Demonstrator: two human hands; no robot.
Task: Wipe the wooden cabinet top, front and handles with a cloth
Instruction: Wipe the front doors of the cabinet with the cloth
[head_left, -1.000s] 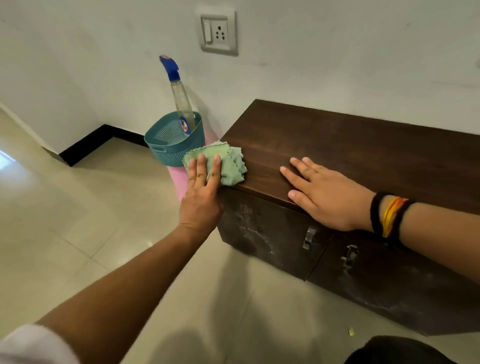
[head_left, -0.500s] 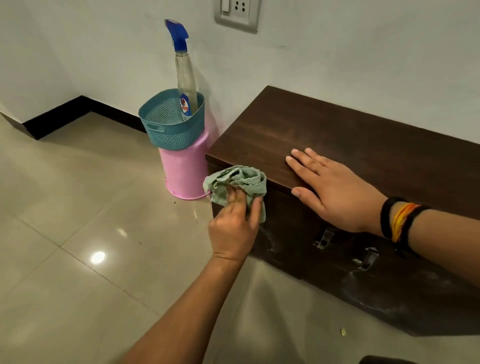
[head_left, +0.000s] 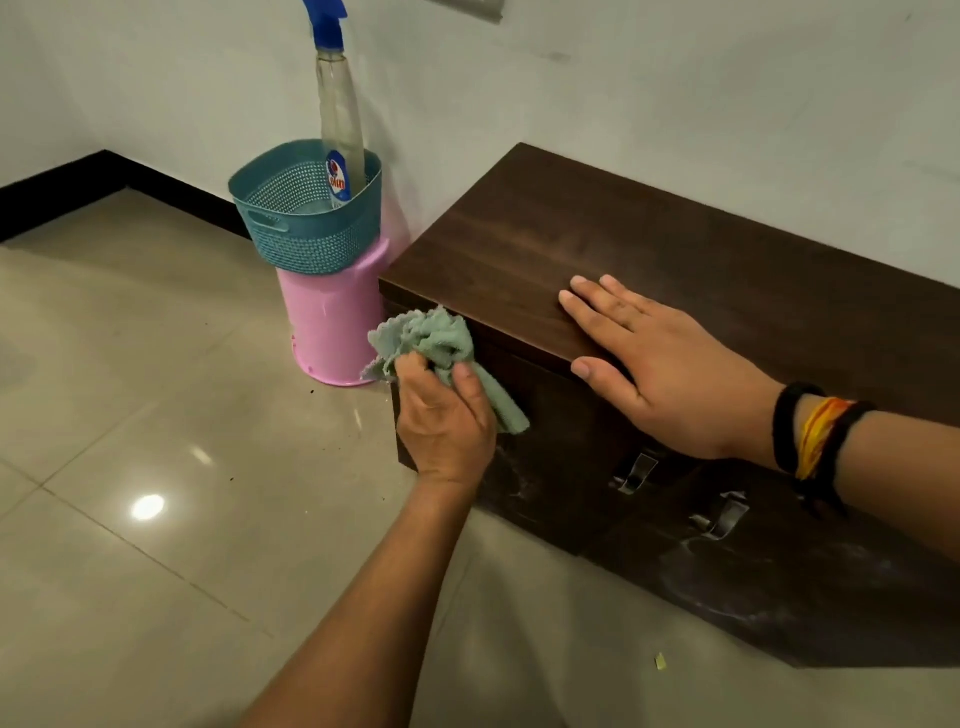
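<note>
A low dark wooden cabinet (head_left: 649, 249) stands against the white wall. Its front is dusty with pale smears, and two metal handles (head_left: 634, 473) (head_left: 722, 514) sit side by side on it. My left hand (head_left: 447, 415) grips a crumpled green cloth (head_left: 436, 338) and presses it against the front's upper left corner. My right hand (head_left: 660, 364) lies flat with fingers spread on the cabinet top near the front edge. Black and orange bands circle the right wrist.
Left of the cabinet a pink bucket (head_left: 332, 322) stands upside down on the floor. A teal perforated basket (head_left: 306, 223) rests on it, holding a spray bottle (head_left: 340, 119) with a blue trigger. Glossy beige floor tiles (head_left: 156, 467) stretch left and forward.
My left hand brought the cloth off the top's left corner and down onto the front, where it now rubs the upper left part. The right hand stayed flat on top.
</note>
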